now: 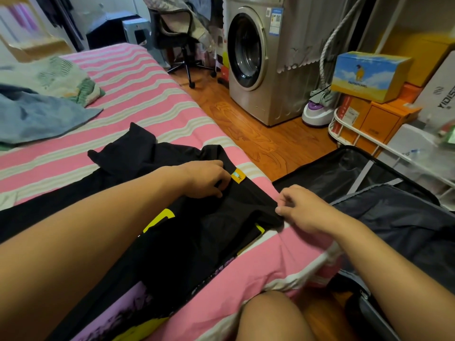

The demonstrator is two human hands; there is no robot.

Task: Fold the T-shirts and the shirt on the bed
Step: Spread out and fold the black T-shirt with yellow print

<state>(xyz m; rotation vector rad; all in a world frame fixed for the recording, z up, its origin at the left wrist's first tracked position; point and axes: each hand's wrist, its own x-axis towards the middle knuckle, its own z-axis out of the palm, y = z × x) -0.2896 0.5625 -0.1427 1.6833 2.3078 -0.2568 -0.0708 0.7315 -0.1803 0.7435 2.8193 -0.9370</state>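
Note:
A black T-shirt [197, 232] with yellow and purple print lies spread across the near corner of the pink striped bed [138, 99]. An orange label [239, 176] sits at its collar. My left hand [209, 179] grips the black fabric right beside that label, fingers curled into the cloth. My right hand [299, 209] pinches the shirt's edge near the bed's right side. One black sleeve [128, 146] sticks out toward the far left. A blue garment [37, 116] lies crumpled at the bed's far left, and a pale patterned garment [56, 77] lies behind it.
An open dark suitcase [369, 193] lies on the wooden floor right of the bed. A washing machine [256, 57], an office chair [182, 38], a garment steamer [317, 112] and stacked boxes [369, 77] stand beyond. My knee [270, 318] shows at the bottom.

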